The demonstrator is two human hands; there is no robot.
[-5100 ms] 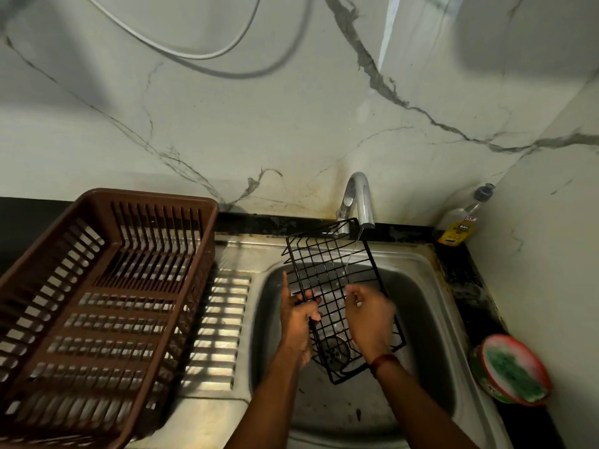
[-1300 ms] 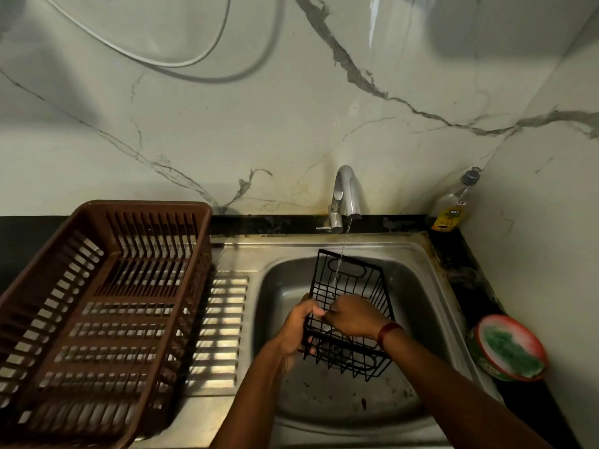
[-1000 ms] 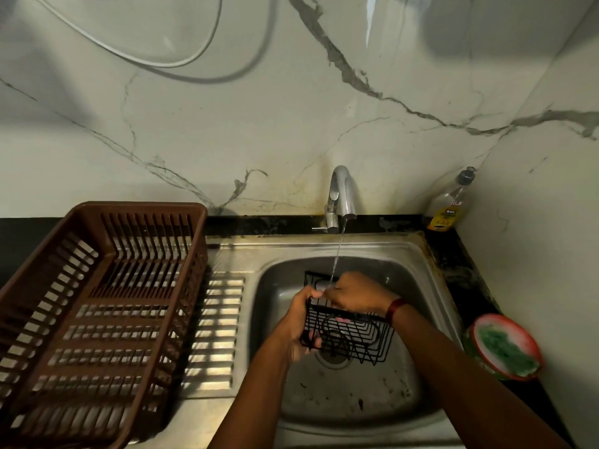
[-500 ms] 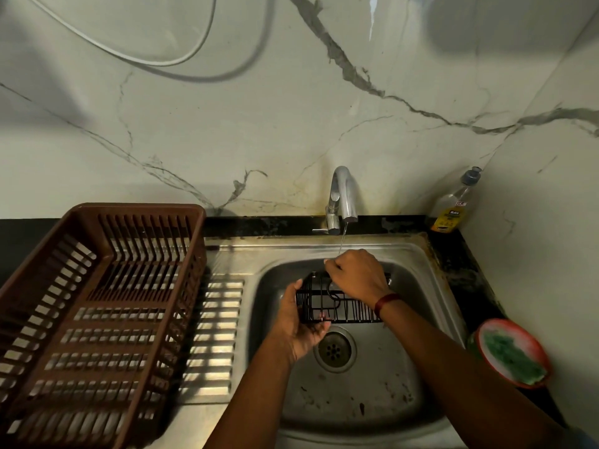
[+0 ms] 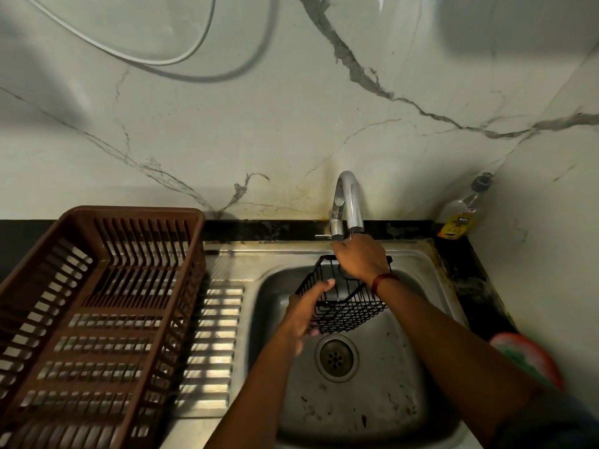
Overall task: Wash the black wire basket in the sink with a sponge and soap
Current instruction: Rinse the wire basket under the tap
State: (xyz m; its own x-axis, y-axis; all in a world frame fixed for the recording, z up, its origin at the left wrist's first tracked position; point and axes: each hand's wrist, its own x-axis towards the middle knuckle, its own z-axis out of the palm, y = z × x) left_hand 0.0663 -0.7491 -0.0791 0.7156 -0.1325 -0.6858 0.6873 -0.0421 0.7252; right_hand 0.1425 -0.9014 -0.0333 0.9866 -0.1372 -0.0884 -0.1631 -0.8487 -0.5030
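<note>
black wire basket [image 5: 351, 314] | L hand [image 5: 304, 315] grip wraps its rim | R hand [image 5: 359, 259] at tap [image 5: 350, 196], grip unclear

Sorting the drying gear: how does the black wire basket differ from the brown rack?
The wire basket is thin black wire, small, held tilted over the sink by the left hand; the rack is slatted brown, far larger, resting flat beside the sink. Both are open-topped with gapped walls.

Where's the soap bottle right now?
Head view, far right: the soap bottle stands in the back corner, right of the tap.
</note>
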